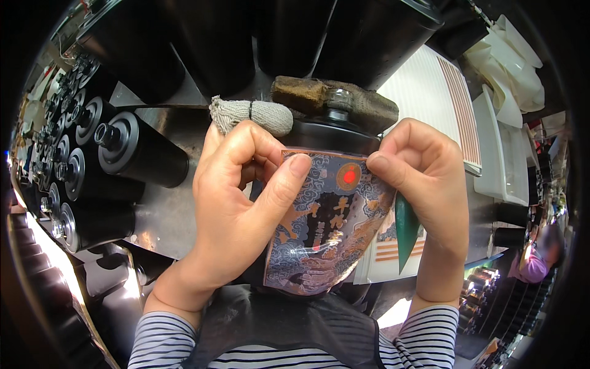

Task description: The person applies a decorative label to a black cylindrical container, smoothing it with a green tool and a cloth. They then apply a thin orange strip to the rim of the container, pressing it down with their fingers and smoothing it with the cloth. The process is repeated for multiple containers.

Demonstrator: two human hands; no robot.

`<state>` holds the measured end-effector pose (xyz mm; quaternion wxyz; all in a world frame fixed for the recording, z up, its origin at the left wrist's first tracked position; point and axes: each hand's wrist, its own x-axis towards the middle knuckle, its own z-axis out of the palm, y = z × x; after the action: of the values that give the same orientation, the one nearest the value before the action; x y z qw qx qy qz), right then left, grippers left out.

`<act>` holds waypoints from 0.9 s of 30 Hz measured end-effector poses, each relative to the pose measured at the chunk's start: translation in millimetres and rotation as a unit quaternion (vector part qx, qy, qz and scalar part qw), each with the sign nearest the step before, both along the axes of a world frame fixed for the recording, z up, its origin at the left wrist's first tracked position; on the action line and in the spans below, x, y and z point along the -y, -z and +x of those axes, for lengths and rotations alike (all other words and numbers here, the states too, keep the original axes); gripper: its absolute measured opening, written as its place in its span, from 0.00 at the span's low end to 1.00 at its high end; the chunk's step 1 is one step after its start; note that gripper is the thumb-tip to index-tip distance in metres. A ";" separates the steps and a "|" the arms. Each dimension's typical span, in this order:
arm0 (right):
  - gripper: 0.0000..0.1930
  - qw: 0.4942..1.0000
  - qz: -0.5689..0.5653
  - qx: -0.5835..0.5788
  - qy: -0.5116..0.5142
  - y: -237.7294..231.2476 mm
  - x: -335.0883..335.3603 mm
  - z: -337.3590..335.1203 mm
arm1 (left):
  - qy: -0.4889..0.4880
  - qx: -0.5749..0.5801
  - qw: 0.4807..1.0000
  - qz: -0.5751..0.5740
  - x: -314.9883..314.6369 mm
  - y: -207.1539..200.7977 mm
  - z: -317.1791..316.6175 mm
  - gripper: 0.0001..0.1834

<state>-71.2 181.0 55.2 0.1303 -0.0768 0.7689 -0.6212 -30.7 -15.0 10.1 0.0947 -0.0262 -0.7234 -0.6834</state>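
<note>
Over one black bottle (335, 134), the left hand (236, 190) and right hand (427, 175) each pinch the top of one patterned label (301, 249). It bears orange characters (339, 216) and one red emblem (350, 176).

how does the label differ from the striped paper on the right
The label is mostly dark and ornate; the paper is mostly white with brown stripes. The left hand and right hand pinch the label, while the paper lies flat. Both show brownish tones.
</note>
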 end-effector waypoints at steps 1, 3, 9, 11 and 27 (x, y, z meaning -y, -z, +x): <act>0.07 1.000 0.007 -0.007 -0.010 1.3 -1.9 -2.7 | -0.008 -0.019 1.000 -0.003 -0.2 2.5 -2.2 0.11; 0.07 1.000 -0.004 -0.008 0.001 3.5 -2.9 -3.7 | -0.003 0.014 1.000 0.026 -0.5 -2.0 -4.5 0.11; 0.13 0.987 -0.142 0.020 0.067 29.0 -3.0 22.9 | 0.040 0.095 0.981 0.166 8.3 1.5 3.4 0.12; 0.11 0.990 -0.105 0.086 0.031 40.4 -15.3 43.1 | 0.074 0.104 0.987 0.099 15.1 11.0 23.2 0.12; 0.07 0.964 -0.144 0.223 -0.010 57.7 -16.9 108.3 | 0.138 0.191 0.963 0.131 24.4 32.1 86.5 0.32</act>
<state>37.1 197.9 -2.5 0.2926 0.0381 0.6222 -0.7251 55.7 -39.4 -22.0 -0.1377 0.0184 -0.6219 -0.7707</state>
